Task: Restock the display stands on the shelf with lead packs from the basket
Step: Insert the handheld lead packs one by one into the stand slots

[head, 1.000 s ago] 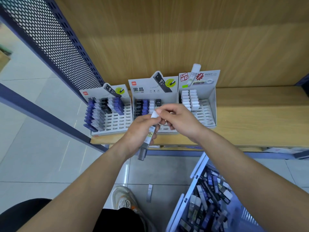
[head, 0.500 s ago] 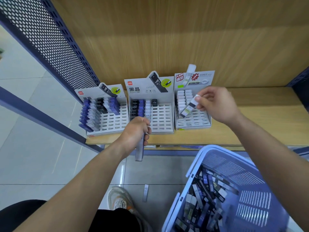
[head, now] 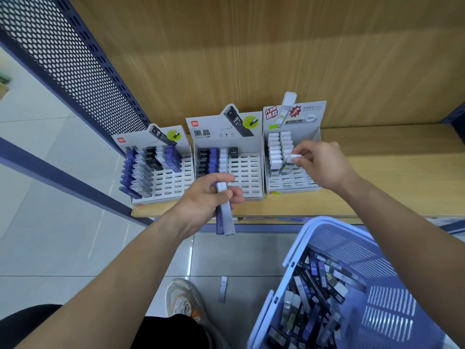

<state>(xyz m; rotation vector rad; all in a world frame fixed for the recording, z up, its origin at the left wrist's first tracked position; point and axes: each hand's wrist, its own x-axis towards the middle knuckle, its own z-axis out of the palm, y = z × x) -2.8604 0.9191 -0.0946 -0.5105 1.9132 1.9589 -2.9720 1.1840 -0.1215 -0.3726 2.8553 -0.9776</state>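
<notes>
Three grey display stands sit on the wooden shelf [head: 390, 172]: left stand [head: 176, 183], middle stand [head: 247, 177], right stand [head: 302, 182]. My right hand [head: 322, 165] pinches the white cap of a clear lead pack [head: 289, 165], its lower end in a slot of the right stand's second column. My left hand [head: 208, 200] grips two long packs [head: 225, 215], one purple and one pale grey, in front of the middle stand. The blue basket [head: 327, 230] at the lower right holds several lead packs [head: 314, 298].
A perforated blue metal panel [head: 75, 71] closes the shelf's left side. One lead pack [head: 222, 289] lies on the tiled floor beside my shoe [head: 185, 301]. The shelf to the right of the stands is bare wood.
My right hand took one pack from the left hand's bundle, carried it right and lowered it into the right stand. My left hand raised its packs slightly.
</notes>
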